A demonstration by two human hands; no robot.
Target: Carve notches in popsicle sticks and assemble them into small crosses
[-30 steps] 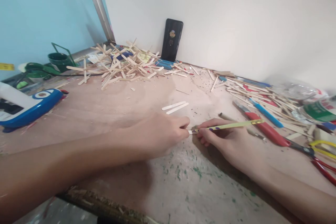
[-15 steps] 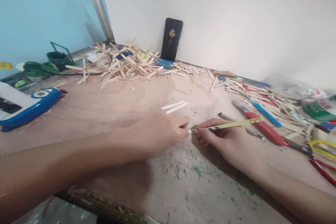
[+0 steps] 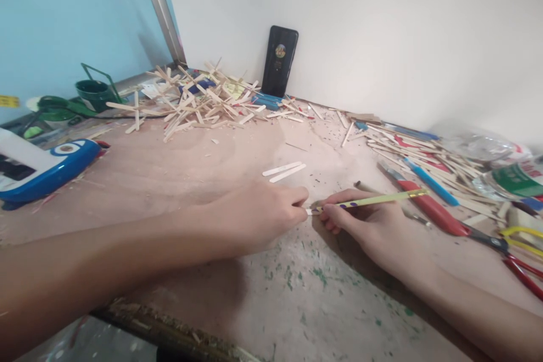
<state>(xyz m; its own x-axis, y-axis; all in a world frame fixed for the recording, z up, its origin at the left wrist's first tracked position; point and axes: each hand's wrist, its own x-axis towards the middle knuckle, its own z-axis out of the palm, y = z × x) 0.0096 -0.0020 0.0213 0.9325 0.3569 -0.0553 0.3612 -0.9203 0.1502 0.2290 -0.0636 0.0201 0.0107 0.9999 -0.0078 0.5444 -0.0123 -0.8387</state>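
Observation:
My right hand (image 3: 369,223) is closed around a yellow pencil (image 3: 382,198) with purple spots, its tip pointing left. That tip meets the pale end of a small wooden stick (image 3: 309,212), which sticks out from the fingers of my left hand (image 3: 271,218). The left fingers are pinched on the stick and hide most of it. Just beyond my left hand, two loose craft sticks (image 3: 283,171) lie side by side on the wooden tabletop (image 3: 237,153).
A heap of craft sticks (image 3: 203,102) lies at the back, beside a phone (image 3: 280,62) leaning on the wall. To the right are a red-handled cutter (image 3: 436,209), a blue pen (image 3: 432,181), scissors (image 3: 496,242) and more sticks. A blue-and-white device (image 3: 55,164) stands left.
The view has shifted very slightly. Both hands keep nearly the same pose, with the pencil tip still at the stick's end.

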